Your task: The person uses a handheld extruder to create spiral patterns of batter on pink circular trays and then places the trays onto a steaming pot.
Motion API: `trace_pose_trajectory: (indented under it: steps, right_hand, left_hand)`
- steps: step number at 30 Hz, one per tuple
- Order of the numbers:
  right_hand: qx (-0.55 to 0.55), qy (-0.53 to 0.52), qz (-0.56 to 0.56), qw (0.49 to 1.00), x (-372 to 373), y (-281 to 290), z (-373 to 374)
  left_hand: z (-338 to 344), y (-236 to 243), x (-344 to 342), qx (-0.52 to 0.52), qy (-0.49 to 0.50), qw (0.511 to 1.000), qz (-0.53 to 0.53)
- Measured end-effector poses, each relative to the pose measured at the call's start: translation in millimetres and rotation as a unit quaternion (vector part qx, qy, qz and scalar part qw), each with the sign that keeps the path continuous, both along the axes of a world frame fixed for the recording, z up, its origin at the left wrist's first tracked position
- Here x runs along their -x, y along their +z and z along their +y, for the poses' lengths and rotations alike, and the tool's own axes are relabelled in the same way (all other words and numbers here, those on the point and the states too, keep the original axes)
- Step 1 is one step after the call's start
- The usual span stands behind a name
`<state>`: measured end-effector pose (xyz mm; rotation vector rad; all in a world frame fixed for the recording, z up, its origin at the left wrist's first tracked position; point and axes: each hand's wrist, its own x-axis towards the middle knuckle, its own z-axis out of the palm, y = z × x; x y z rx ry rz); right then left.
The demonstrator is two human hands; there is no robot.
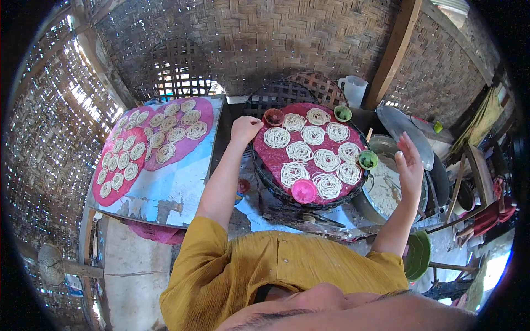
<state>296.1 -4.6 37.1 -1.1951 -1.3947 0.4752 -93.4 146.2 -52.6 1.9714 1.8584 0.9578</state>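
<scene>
A round red mesh sheet (279,153) lies over a dark woven basket (264,179), carrying several pale coiled noodle nests (313,135). Small bowls stand around its edge: a brown one (274,117), a green one (343,113), another green one (368,159) and a pink one (303,191). At the left rim, beside the brown bowl, my left hand (247,131) is closed with its fingertips together; what they pinch, if anything, is hidden. My right hand (409,168) is raised near the metal basin (364,207), fingers stretched and thumb apart, holding nothing.
On the left, a pale blue table (182,190) bears pink and red mesh sheets (124,185) with more noodle nests. A white plastic jug (353,91) stands behind the basket. A grey metal lid (406,135) leans behind the basin. Woven bamboo walls (276,38) enclose the space.
</scene>
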Motion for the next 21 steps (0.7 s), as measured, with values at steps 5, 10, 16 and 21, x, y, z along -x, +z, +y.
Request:
trace_pose_trajectory:
  steps: [5,10,16,21]
  right_hand:
    - [0.010,-0.015,0.003,1.000,-11.8,-10.3,-17.5]
    - [0.022,-0.044,-0.003,0.999,-18.2,-17.1,-28.4]
    - [0.044,-0.063,-0.020,0.997,-18.7,-29.2,-35.5]
    - [0.046,-0.055,-0.026,0.997,-6.5,-34.1,-38.2]
  left_hand:
    - [8.3,-1.3,2.0,0.035,0.045,0.998,0.011]
    - [12.6,-7.0,1.5,-0.021,0.055,0.998,-0.015]
    - [14.9,-6.6,2.2,-0.001,0.066,0.998,-0.008]
    - [14.4,-9.5,5.0,0.010,0.047,0.999,0.009]
